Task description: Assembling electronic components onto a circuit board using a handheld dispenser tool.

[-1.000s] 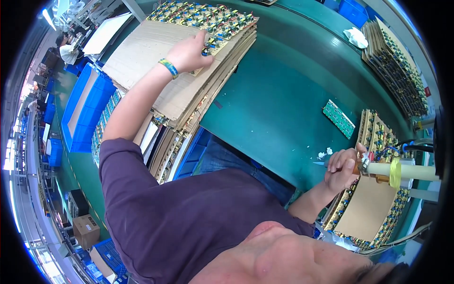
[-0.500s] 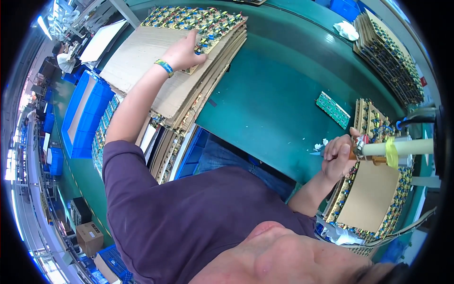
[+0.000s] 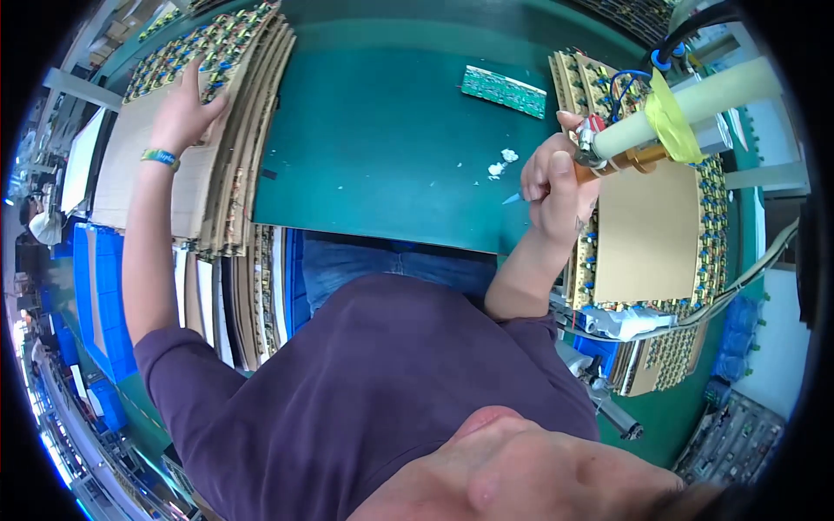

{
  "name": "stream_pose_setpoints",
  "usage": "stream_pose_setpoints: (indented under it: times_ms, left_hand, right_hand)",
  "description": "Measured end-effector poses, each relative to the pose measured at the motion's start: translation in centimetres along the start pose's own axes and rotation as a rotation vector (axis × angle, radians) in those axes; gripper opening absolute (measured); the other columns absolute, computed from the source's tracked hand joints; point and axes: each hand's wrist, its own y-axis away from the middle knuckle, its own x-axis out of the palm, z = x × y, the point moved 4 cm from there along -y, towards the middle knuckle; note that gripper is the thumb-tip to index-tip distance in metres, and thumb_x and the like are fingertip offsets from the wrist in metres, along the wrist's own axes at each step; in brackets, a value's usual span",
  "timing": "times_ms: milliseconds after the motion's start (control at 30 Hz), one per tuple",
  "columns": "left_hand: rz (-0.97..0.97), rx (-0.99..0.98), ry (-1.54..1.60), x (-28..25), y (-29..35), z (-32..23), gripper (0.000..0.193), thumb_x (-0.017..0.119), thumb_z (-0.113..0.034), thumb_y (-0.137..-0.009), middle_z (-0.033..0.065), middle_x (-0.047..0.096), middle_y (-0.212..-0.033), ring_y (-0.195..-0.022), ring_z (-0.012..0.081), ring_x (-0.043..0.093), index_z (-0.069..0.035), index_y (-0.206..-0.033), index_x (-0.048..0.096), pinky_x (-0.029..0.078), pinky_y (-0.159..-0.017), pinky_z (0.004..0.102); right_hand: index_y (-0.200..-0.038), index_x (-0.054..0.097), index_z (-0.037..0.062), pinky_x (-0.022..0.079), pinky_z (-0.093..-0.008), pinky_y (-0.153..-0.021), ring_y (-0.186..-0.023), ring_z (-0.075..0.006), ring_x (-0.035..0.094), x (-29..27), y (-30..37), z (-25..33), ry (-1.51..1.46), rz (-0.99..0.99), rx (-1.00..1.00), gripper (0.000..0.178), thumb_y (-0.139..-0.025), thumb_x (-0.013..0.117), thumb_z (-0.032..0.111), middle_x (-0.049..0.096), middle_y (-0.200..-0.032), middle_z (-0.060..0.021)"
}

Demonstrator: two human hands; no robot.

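**Right hand wrapped round the tool, left hand spread over the boards!**

Over on the left we've got our left hand [image 3: 181,117] laid on the stack of cardboard sheets [image 3: 130,165], opened out, index finger stretched toward the component-filled circuit boards [image 3: 221,43] at the far end and thumb well apart. We can't tell what the tucked-away fingers touch. Across to the right, and here our right hand [image 3: 560,178] is curled firmly round the orange-barrelled tool [image 3: 612,163], its blue tip [image 3: 512,199] poking out over the green surface [image 3: 373,148], pointing down and left. A pale tube [image 3: 725,94] runs in from the right, yellow tape [image 3: 671,117] tied round it. Between the hands, on the surface, a green circuit board [image 3: 504,91] lies flat, with white scraps [image 3: 502,163] nearer us. Beside our right forearm, a brown cardboard sheet [image 3: 647,234] sits on a second stack, populated boards [image 3: 711,234] showing along its side.
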Motion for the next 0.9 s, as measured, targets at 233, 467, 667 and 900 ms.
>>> stream_pose_setpoints:
  times_ms: [233,467,667,900]
  left_hand:
    - [0.038,0.682,0.437,0.3,-1.8,-24.4,0.036,0.061,-0.027,-0.081,0.0157,0.062,-0.102,-0.101,0.0317,0.056,-0.004,-0.108,0.058,0.046,-0.086,0.0404]
    - [0.043,0.775,0.172,10.9,-5.8,-36.3,0.044,0.066,-0.026,-0.074,0.0069,0.061,-0.106,-0.099,0.0276,0.057,-0.014,-0.114,0.054,0.047,-0.085,0.0377]
    - [0.094,0.687,0.275,9.6,-5.1,-33.2,0.061,0.072,-0.02,-0.072,0.0094,0.059,-0.109,-0.104,0.026,0.056,-0.013,-0.126,0.045,0.047,-0.088,0.0399]
    - [0.532,0.214,1.81,4.2,7.8,-24.2,0.075,0.065,-0.007,-0.078,0.0163,0.037,-0.139,-0.126,0.0246,0.04,0.001,-0.139,0.022,0.033,-0.105,0.0378]
  right_hand:
    - [-0.121,0.035,-0.0088,0.032,-0.0203,-0.034,-0.042,-0.0072,0.037,-2.8,0.2,-0.1,0.057,-0.032,-0.053,0.054,-0.085,0.058,0.024,0.043,-0.06,-0.0033]
    - [-0.123,0.033,-0.0089,0.03,-0.0199,-0.035,-0.041,-0.0066,0.035,-2.5,0.2,-0.3,0.048,-0.044,-0.03,0.057,-0.085,0.059,0.025,0.042,-0.058,-0.0027]
    - [-0.124,0.033,-0.0093,0.03,-0.0198,-0.035,-0.041,-0.0067,0.035,-2.6,0.3,-0.3,0.03,-0.049,-0.031,0.058,-0.085,0.059,0.024,0.043,-0.059,-0.0031]
    - [-0.125,0.035,-0.0055,0.033,-0.0213,-0.036,-0.043,-0.0082,0.038,-2.3,0.8,-0.3,-0.044,0.07,-0.05,0.054,-0.086,0.058,0.024,0.044,-0.061,-0.0032]
